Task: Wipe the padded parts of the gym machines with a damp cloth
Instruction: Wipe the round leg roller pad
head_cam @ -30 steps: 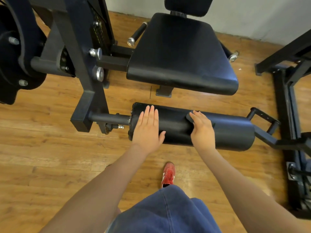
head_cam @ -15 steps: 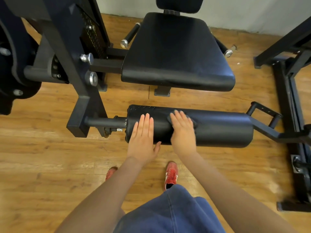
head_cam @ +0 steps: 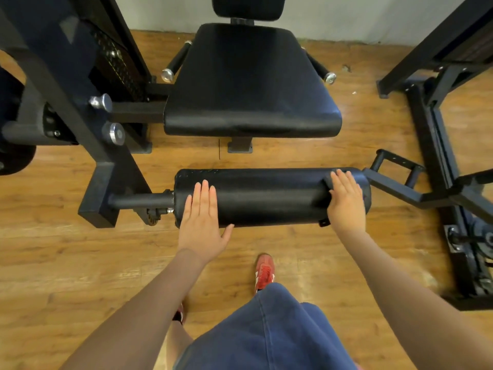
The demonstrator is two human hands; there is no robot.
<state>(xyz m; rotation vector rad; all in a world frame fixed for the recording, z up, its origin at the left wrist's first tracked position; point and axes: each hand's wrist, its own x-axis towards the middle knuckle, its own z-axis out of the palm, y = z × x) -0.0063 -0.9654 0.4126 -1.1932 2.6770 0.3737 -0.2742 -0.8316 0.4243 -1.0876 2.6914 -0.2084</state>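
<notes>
A black padded roller (head_cam: 266, 196) lies crosswise on the leg machine, just below its black seat pad (head_cam: 248, 84) and backrest pad (head_cam: 248, 6). My left hand (head_cam: 201, 222) rests flat on the roller's left end, fingers straight. At the roller's right end, my right hand (head_cam: 346, 204) presses a dark cloth (head_cam: 327, 184) against the padding with straight fingers. Only the cloth's edges show, beside and below that hand.
The machine's black steel frame (head_cam: 80, 102) with bolts and a weight stack stands at the left. A second machine's frame (head_cam: 437, 129) and a foot bracket (head_cam: 397, 166) lie on the wooden floor at the right. My red shoe (head_cam: 264, 273) is near the roller.
My right hand has slid with the cloth from the roller's middle to its right end. My left hand has stayed on the left end.
</notes>
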